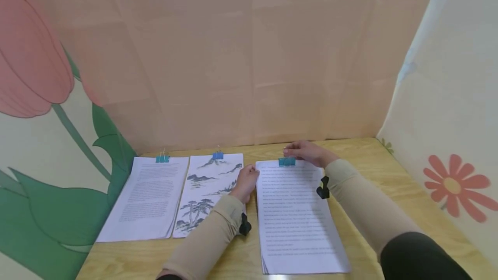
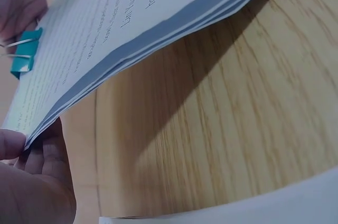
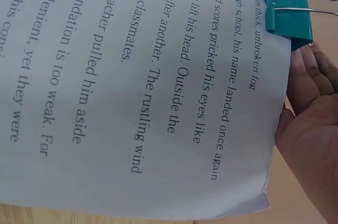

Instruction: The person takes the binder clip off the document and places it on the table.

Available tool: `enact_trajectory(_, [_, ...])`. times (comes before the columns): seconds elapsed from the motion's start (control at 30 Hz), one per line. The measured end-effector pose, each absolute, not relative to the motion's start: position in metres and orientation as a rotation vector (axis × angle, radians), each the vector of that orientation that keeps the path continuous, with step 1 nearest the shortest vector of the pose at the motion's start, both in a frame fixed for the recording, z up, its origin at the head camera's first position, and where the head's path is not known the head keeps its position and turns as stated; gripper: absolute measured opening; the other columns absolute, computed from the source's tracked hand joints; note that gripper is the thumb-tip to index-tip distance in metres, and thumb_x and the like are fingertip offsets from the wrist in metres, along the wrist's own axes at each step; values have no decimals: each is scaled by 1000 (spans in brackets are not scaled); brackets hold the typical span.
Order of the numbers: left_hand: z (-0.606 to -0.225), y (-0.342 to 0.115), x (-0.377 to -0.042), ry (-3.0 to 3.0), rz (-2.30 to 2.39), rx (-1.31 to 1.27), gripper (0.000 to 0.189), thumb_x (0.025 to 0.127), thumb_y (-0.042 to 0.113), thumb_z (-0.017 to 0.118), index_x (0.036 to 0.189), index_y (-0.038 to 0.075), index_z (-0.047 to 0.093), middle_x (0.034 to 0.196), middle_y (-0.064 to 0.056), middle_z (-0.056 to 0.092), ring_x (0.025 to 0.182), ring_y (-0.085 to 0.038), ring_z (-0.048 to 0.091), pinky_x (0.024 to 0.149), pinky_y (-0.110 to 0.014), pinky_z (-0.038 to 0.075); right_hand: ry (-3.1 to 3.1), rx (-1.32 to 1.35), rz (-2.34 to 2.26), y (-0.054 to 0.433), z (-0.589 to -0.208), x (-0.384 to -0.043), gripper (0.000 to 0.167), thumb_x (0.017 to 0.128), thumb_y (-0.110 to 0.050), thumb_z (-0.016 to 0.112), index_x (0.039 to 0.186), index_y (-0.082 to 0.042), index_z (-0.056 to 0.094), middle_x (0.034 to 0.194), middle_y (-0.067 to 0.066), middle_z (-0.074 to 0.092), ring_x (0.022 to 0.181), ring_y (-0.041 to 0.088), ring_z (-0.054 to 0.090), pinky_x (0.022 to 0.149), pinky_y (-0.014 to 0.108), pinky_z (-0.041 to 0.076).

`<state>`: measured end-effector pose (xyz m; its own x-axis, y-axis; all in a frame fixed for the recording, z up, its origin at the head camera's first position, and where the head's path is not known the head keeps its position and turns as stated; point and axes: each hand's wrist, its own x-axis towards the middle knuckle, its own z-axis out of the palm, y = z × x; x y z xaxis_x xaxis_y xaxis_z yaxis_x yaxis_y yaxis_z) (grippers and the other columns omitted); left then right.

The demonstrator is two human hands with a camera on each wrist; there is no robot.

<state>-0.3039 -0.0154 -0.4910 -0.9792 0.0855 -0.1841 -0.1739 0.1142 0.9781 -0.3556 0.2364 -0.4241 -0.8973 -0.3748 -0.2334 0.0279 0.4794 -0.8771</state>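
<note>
Left hand (image 1: 246, 183) pinches the white printed paper stack (image 1: 297, 219) left of its teal metal clip (image 1: 287, 162); right hand (image 1: 308, 152) is beside it, grip unclear. Probably lifting; next needs care.

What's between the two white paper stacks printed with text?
In the head view, white paper with a grey ink landscape and a blue metal binder clip, then a strip of yellowish wooden table. The left hand extends over both.

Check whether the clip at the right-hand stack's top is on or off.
On: the teal clip overlaps the top edge of the stack, its wire handles pointing outward.
</note>
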Motion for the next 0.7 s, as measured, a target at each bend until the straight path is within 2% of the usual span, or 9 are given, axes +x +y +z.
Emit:
enact_trajectory(0.13, [-492, -13, -304, 2203, 1973, -93, 18, 105, 11, 51, 92, 6, 62, 90, -5, 61, 83, -20, 54, 73, -32, 43, 2357, -296, -1405, 237, -425, -355, 52, 105, -30, 63, 139, 9, 54, 135, 20, 63, 127, 32, 55, 113, 52, 39])
enact_trajectory(0.33, [-492, -8, -303, 2210, 1982, -120, 21, 104, 9, 52, 83, 8, 55, 76, -3, 48, 69, -18, 46, 64, -30, 38, 2446, -322, -1383, 234, -424, -346, 50, 105, -28, 62, 139, 9, 54, 136, 23, 61, 129, 35, 54, 109, 52, 43])
enact_trajectory(0.6, [-496, -5, -302, 2214, 1974, -139, 17, 103, 9, 53, 88, 6, 60, 83, -5, 56, 76, -19, 50, 68, -30, 40, 2500, -325, -1469, 232, -431, -339, 40, 107, -23, 60, 130, 10, 56, 120, 19, 61, 114, 33, 56, 97, 45, 48])
enact_trajectory(0.7, [-497, -6, -302, 2219, 1973, -121, 16, 103, 8, 52, 91, 4, 62, 87, -7, 59, 79, -21, 53, 71, -31, 42, 2502, -325, -1530, 235, -432, -341, 40, 107, -22, 59, 130, 10, 55, 124, 21, 58, 117, 34, 54, 99, 46, 47])
